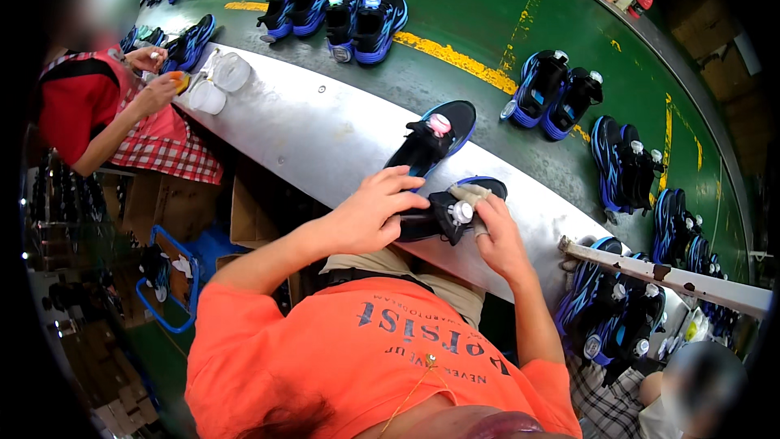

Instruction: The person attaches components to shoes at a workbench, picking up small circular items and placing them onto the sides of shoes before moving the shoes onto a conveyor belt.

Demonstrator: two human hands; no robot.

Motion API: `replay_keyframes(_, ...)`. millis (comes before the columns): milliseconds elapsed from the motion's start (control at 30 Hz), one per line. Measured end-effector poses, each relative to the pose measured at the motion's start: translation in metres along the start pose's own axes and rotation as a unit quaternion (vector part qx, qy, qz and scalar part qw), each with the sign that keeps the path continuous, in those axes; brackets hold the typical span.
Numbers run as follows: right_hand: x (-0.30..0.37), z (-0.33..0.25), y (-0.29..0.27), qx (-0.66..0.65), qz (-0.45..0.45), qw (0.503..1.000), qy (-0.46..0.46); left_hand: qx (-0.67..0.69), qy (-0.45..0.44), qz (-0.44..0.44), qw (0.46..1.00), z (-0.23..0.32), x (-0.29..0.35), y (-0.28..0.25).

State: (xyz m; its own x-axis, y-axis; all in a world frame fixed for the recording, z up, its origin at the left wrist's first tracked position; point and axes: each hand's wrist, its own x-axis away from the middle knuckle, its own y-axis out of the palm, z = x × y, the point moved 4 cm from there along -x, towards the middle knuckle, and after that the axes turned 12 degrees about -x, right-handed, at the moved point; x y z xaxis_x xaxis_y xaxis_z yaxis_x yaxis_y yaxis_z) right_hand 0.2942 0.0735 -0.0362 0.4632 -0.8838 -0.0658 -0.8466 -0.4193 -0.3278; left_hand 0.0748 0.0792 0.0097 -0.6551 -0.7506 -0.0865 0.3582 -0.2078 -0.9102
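A black and blue sneaker (490, 184) lies on the metal bench in front of me, with a round white-topped piece (461, 212) at its tongue. My right hand (500, 236) pinches a beige cloth (470, 193) against the upper of this sneaker. With fingers spread and slightly bent, my left hand (378, 207) rests by the sneaker's heel end; its thumb is partly hidden. Just beyond lies a second sneaker (461, 120), its toe pointing away, with a pink and white round piece (439, 123) on its tongue.
Beyond the metal bench (325, 114), a green surface carries several pairs of similar sneakers (540, 89). Two white containers (231, 71) stand at the bench's left, beside a co-worker in a checked apron (175, 146). A rusty white bar (666, 275) crosses at right, near another person.
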Motion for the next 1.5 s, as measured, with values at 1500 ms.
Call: replay_keyframes(1500,0.017,-0.006,0.014,0.191,-0.055,0.979,0.048,0.450,-0.325,-0.205,0.806,0.035,-0.013,0.081)
